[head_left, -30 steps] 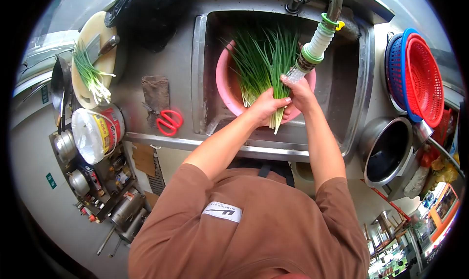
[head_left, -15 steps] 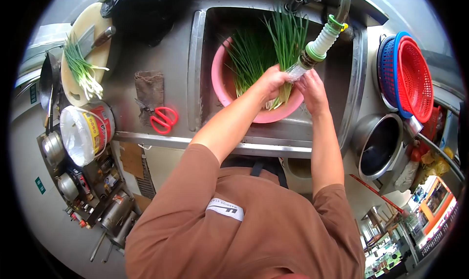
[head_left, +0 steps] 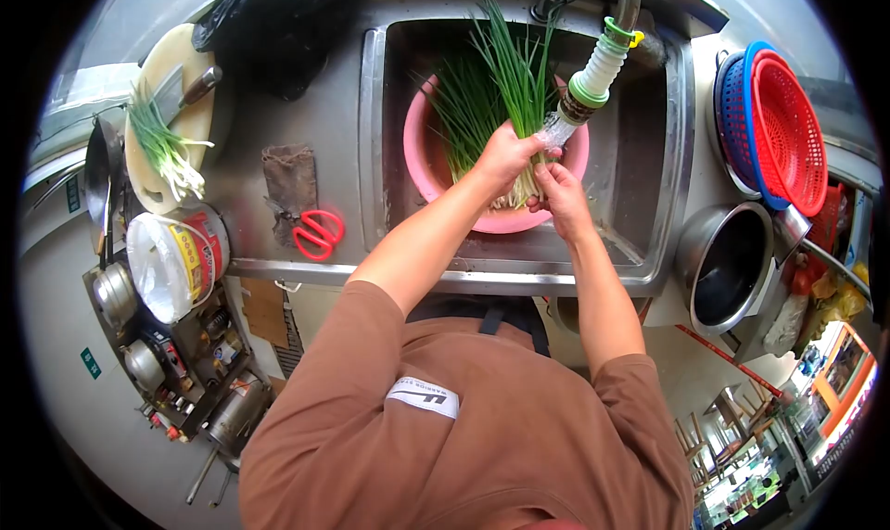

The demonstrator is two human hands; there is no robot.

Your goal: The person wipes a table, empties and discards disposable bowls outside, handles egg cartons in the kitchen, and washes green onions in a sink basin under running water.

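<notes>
Over a pink basin (head_left: 416, 150) in the sink, my left hand (head_left: 506, 156) is closed round a bunch of green onions (head_left: 519, 71), leaves pointing away from me and pale root ends toward me. Fingers bent, my right hand (head_left: 562, 194) pinches at the white lower stems, just beside the left hand. Water from the ribbed faucet extension (head_left: 593, 76) runs onto the bunch and my left fingers. More green onions (head_left: 468, 113) lie in the basin to the left. The exact stems between my right fingertips are partly hidden.
Left of the sink lie red-handled scissors (head_left: 318, 235) and a brown cloth (head_left: 290, 178). Farther left, a cutting board (head_left: 171, 57) bears a knife (head_left: 198, 85) and green onions (head_left: 167, 145), above a white bucket (head_left: 153, 266). On the right are colander baskets (head_left: 788, 131) and a metal pot (head_left: 728, 266).
The bunch has shifted slightly left and away. My right hand has come down and left from beside the water stream to the stems' lower ends.
</notes>
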